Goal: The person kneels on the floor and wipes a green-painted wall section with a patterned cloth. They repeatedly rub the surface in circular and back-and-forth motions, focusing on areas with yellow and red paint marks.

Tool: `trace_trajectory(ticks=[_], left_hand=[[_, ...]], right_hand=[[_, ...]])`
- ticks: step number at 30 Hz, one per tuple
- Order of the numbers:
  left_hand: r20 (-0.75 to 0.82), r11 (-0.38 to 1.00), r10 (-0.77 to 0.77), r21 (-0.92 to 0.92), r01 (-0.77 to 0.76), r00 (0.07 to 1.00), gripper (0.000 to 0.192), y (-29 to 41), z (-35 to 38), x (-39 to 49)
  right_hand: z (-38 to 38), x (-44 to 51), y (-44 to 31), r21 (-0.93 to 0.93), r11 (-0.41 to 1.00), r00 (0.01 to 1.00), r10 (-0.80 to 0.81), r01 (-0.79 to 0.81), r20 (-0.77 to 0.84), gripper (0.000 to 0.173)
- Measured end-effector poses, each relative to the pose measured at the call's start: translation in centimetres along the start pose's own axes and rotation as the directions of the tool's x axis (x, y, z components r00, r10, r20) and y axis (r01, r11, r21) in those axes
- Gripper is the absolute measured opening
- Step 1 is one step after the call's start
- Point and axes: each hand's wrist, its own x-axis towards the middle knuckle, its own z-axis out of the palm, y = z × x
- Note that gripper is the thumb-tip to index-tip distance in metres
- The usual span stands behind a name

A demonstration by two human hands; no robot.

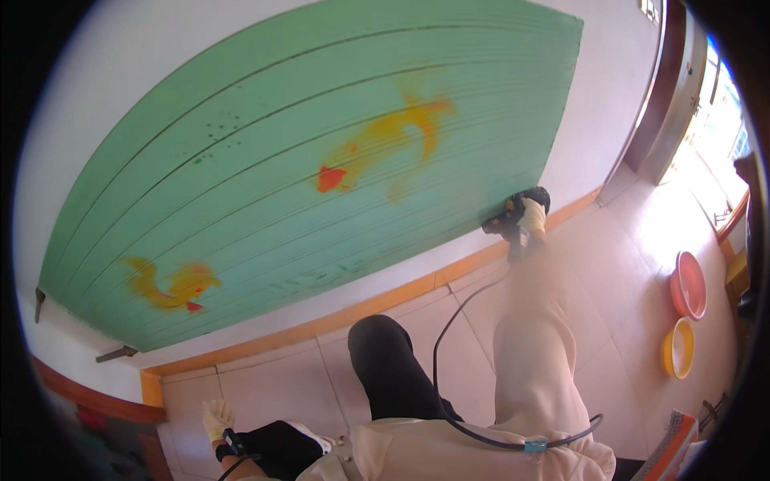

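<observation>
My right hand point(533, 215), in a cream glove, grips a dark bunched cloth point(511, 210) with small coloured patches. The cloth lies against the lower right corner of a green wall panel point(271, 222), which is grooved and painted with goldfish. One orange-yellow fish point(385, 132) is near the panel's middle, another point(174, 288) at its lower left. My left hand point(218, 418), also gloved, hangs low at the left over the floor with its fingers apart and holds nothing. A black device is strapped at the left wrist.
Below the panel runs an orange baseboard point(337, 327) above the tiled floor point(415, 337). A pink basin point(689, 285) and a yellow basin point(678, 349) stand at the right. A black cable point(437, 355) loops past my knee. The doorway point(692, 120) is bright. Metal brackets point(117, 353) jut at left.
</observation>
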Motion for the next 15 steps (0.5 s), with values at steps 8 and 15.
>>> trace_trajectory(ticks=[8,15], left_hand=[[-0.028,0.998,-0.031,-0.047,0.029,0.999,0.072,-0.1,0.3,0.4],[0.04,0.984,-0.064,-0.165,0.07,0.997,0.07,0.1,0.4,-0.3]], right_hand=[[-2.1,0.1,-16.8,0.372,0.837,0.915,-0.374,0.402,-0.148,0.029],[-5.5,2.6,-34.0,0.263,0.854,0.893,-0.431,0.45,-0.128,0.033]])
